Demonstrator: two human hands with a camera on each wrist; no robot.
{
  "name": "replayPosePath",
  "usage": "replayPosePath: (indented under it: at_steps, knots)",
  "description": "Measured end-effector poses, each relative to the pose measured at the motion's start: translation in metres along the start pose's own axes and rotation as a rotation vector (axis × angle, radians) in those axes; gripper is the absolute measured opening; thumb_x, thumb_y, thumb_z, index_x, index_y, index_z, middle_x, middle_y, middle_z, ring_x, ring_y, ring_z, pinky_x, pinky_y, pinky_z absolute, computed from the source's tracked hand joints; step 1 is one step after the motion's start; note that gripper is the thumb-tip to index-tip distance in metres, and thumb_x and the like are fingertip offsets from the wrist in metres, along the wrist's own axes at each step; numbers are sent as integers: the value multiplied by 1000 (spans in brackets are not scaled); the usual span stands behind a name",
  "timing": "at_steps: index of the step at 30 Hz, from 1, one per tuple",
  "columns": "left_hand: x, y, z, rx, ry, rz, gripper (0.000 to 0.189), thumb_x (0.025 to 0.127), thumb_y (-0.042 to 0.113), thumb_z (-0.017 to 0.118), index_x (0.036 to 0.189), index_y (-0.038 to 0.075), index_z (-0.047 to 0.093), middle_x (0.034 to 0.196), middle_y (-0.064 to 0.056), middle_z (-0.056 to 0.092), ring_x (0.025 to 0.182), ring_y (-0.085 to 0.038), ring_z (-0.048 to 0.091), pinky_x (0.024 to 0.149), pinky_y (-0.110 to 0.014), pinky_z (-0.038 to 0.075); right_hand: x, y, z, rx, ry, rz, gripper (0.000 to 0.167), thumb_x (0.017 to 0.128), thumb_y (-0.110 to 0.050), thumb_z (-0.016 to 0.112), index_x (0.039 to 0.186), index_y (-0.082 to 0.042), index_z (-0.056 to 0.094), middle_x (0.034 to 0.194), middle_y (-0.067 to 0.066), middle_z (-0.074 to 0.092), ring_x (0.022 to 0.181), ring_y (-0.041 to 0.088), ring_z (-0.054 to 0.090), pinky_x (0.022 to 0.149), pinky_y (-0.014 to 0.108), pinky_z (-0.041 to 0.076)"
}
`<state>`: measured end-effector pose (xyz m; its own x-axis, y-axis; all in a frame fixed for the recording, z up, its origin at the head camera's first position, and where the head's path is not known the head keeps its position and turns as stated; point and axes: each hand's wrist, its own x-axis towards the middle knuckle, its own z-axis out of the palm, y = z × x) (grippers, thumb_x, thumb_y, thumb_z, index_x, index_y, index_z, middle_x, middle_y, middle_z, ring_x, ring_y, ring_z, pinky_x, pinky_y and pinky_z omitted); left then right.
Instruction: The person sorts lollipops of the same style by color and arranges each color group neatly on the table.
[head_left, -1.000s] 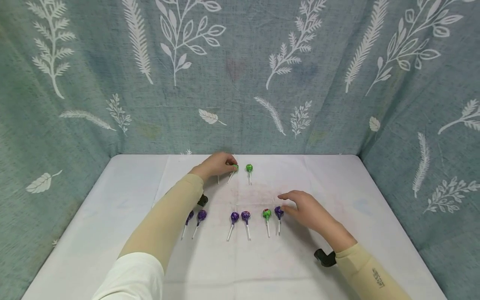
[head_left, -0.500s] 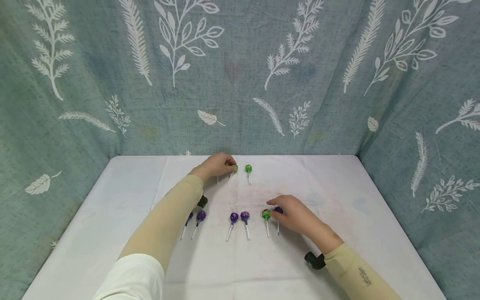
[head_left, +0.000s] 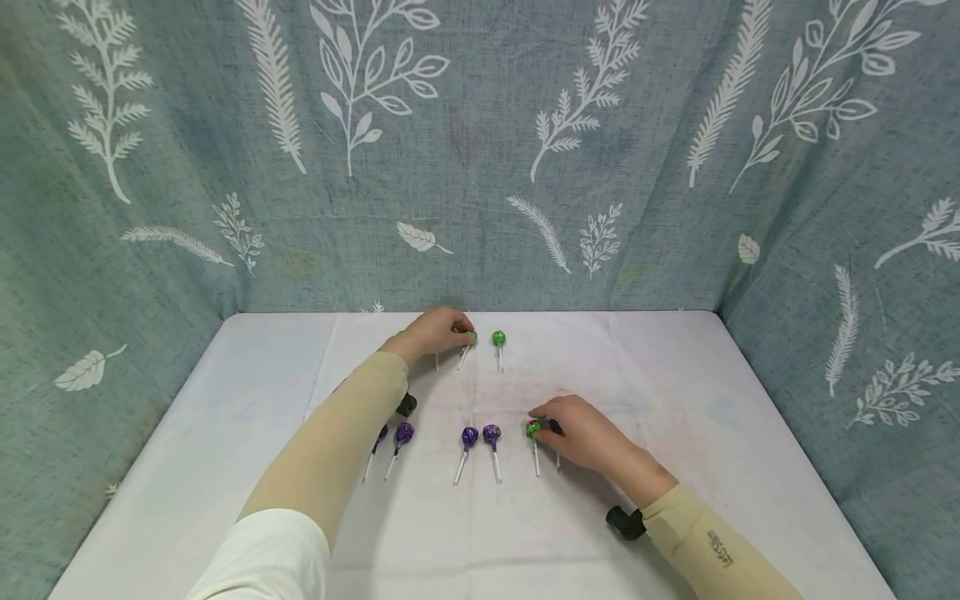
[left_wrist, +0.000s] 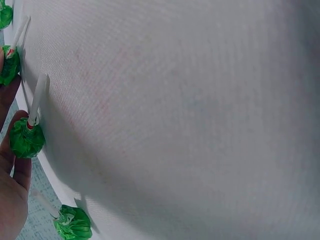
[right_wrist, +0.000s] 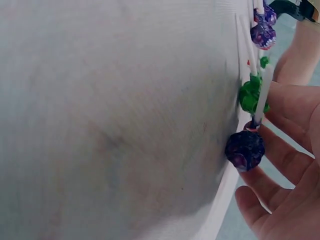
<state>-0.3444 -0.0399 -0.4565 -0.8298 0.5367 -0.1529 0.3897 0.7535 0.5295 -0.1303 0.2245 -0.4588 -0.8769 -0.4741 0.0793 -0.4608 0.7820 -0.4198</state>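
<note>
At the back of the table my left hand (head_left: 433,332) pinches the head of a green lollipop (head_left: 471,338) between thumb and fingertips; its white stick points toward me. In the left wrist view, another green lollipop (left_wrist: 27,139) lies by the curled fingers, with a further green lollipop (left_wrist: 74,223) below it. My right hand (head_left: 587,435) has thumb and forefinger around the head of a green lollipop (head_left: 533,428) in the front row. A purple lollipop (right_wrist: 245,150) sits beneath that hand, mostly hidden in the head view.
One green lollipop (head_left: 498,338) lies right of my left hand. Purple lollipops make up a pair (head_left: 469,437) at the middle front and another pair (head_left: 404,432) beside my left forearm. A leaf-patterned curtain (head_left: 480,167) borders the white table (head_left: 675,375).
My right hand has moved left, from beside the purple lollipop to the green one, and its thumb and forefinger have closed in. My left hand has stayed at its green lollipop.
</note>
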Motion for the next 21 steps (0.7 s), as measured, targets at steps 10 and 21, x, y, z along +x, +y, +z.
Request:
replayPosePath:
  at_steps: [10, 21]
  knots:
    - [2, -3, 5, 28, 20, -12, 26, 94, 38, 70, 112, 20, 72, 106, 5, 68, 99, -14, 61, 89, -37, 50, 2, -1, 4, -37, -31, 11, 24, 93, -22, 73, 115, -12, 74, 110, -2, 70, 105, 17, 62, 94, 37, 49]
    - [1, -3, 3, 20, 7, -26, 26, 95, 38, 68, 114, 21, 71, 107, 5, 67, 98, -14, 61, 89, -38, 50, 6, -2, 0, 8, -38, -4, 20, 93, -18, 72, 112, -11, 74, 107, -2, 71, 104, 18, 63, 92, 38, 50]
